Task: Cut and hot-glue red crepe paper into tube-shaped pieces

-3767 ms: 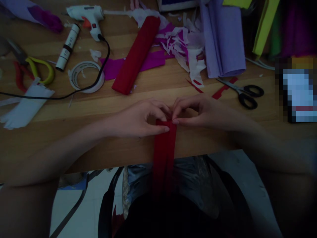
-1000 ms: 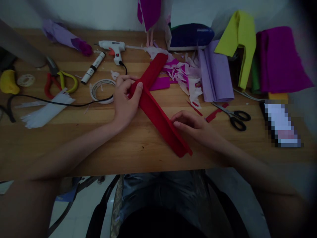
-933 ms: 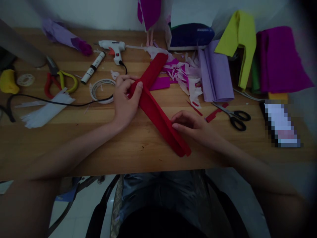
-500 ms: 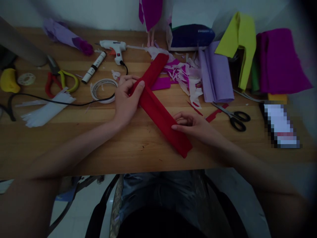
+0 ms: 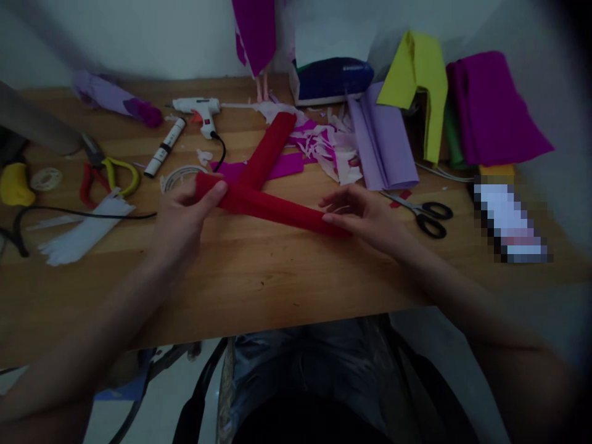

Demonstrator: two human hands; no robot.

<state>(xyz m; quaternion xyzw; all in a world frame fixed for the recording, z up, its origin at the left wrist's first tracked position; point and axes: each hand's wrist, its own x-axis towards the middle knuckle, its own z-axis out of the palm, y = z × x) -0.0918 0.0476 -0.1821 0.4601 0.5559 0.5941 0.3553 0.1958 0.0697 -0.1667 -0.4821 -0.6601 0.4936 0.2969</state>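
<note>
A folded strip of red crepe paper (image 5: 272, 206) is stretched between my hands above the table. My left hand (image 5: 182, 216) pinches its left end, thumb on top. At the other end, my right hand (image 5: 358, 213) grips the strip between thumb and fingers. Behind it a second red paper piece (image 5: 272, 145) slants away over a flat magenta piece (image 5: 287, 165); whether the two red pieces join is hard to see. A roll of tape (image 5: 185, 176) lies just behind my left hand. Scissors with black handles (image 5: 430, 216) rest to the right of my right hand.
A white glue gun (image 5: 198, 108), a marker (image 5: 165, 147) and pliers (image 5: 104, 163) lie on the left. Paper scraps (image 5: 328, 142) litter the back middle. Lilac paper (image 5: 383, 139), yellow paper (image 5: 419, 77), magenta paper (image 5: 494, 111) and a phone (image 5: 511, 219) are on the right.
My left hand has moved left and down with its end of the red strip. The strip now lies closer to level, its right end raised. The view has shifted slightly.
</note>
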